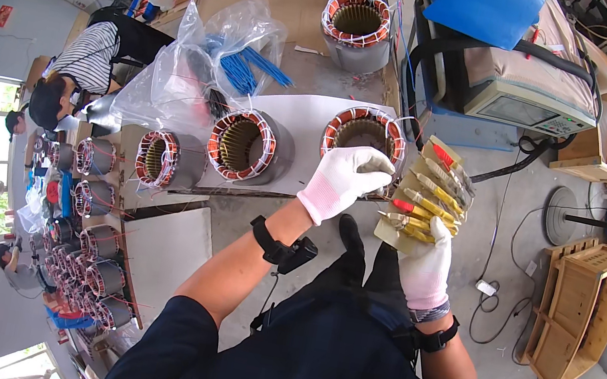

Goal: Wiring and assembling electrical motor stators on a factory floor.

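My left hand (pixel 347 183), in a white glove with a pinkish cuff, is over the near rim of a motor stator (pixel 368 124) with orange windings and white lacing. Its fingers are curled together; what they hold, if anything, cannot be made out. My gloved right hand (pixel 425 269) grips a tan card (pixel 416 173) from below, the thumb lying over its front. Several slim yellow pieces (pixel 437 189), some with red parts, lie across the card; their kind is unclear. The card is to the right of the stator, apart from my left hand.
More stators (pixel 246 147) stand along the bench to the left and at the back. Blue sleeves (pixel 247 70) stick out of a clear plastic bag (pixel 175 86). A test instrument (pixel 533 108) is at back right; a wooden crate (pixel 583 308) and cables are on the floor. A person (pixel 91 59) bends over at left.
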`<act>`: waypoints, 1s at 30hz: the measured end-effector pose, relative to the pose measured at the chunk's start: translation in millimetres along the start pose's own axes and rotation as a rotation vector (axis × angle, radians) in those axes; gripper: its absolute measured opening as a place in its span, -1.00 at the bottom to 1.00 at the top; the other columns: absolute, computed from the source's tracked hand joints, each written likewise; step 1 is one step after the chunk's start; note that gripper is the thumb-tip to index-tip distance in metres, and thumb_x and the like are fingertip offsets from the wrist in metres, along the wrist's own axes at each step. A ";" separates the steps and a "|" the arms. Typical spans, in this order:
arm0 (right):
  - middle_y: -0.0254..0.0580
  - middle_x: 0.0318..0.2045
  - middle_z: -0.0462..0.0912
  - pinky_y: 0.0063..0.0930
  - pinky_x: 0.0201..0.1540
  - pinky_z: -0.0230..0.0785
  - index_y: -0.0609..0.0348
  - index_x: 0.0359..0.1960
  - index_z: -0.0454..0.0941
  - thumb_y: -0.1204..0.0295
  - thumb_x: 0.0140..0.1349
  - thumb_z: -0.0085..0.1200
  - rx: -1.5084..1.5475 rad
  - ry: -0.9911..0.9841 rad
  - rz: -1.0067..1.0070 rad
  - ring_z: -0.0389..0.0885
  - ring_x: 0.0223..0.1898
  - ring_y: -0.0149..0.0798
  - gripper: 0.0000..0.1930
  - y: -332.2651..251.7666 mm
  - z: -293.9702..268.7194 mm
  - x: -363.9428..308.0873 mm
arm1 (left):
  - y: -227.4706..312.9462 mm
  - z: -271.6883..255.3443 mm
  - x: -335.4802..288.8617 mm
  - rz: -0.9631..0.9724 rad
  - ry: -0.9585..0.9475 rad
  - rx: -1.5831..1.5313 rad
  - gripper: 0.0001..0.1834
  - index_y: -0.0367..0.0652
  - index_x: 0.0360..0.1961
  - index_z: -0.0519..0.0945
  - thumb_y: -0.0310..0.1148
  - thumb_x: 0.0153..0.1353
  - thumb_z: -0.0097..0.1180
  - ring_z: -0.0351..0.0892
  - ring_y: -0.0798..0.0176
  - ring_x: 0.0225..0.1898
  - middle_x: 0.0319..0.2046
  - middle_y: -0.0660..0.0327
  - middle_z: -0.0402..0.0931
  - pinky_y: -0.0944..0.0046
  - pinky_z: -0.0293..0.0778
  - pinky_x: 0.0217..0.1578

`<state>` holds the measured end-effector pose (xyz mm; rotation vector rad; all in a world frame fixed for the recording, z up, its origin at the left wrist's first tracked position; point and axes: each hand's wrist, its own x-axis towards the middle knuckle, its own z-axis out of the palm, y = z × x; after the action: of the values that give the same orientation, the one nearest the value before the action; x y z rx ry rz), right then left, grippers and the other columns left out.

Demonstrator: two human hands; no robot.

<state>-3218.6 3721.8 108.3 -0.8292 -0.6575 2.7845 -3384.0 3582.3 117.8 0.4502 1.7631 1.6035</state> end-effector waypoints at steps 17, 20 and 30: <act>-0.09 0.15 0.58 -0.35 -0.23 0.53 0.14 0.33 0.30 0.22 0.40 -0.01 -0.223 -0.082 0.013 0.64 0.07 -0.12 -0.48 -11.6 -16.0 -4.2 | 3.2 -0.9 -50.5 0.167 -0.008 0.508 -0.85 -0.19 -0.26 0.66 -0.47 0.13 0.34 0.51 0.39 -0.40 -0.36 0.27 0.50 0.34 0.45 -0.32; -0.13 0.21 0.53 -0.14 0.21 0.43 0.17 0.35 0.28 0.41 0.31 0.08 -0.110 -0.135 0.091 0.54 0.20 -0.11 -0.44 -16.6 -20.3 -2.5 | -1.1 -6.6 -52.4 0.144 -0.041 0.439 -0.89 -0.20 -0.36 0.63 -0.50 0.10 0.33 0.45 0.41 -0.44 -0.39 0.28 0.46 0.36 0.38 -0.38; -0.11 0.23 0.52 -0.22 0.01 0.57 0.17 0.36 0.26 0.42 0.26 0.15 -0.132 -0.132 0.065 0.58 0.17 -0.08 -0.38 -16.0 -10.2 -3.5 | -14.0 1.1 -51.4 0.231 0.000 0.297 -0.86 -0.22 -0.55 0.48 -0.61 0.02 0.21 0.34 0.37 -0.48 -0.47 0.27 0.35 0.34 0.28 -0.45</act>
<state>-3209.5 3738.8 109.6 -0.7061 -0.8599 2.8999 -3344.8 3546.1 117.7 0.8203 2.0176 1.4940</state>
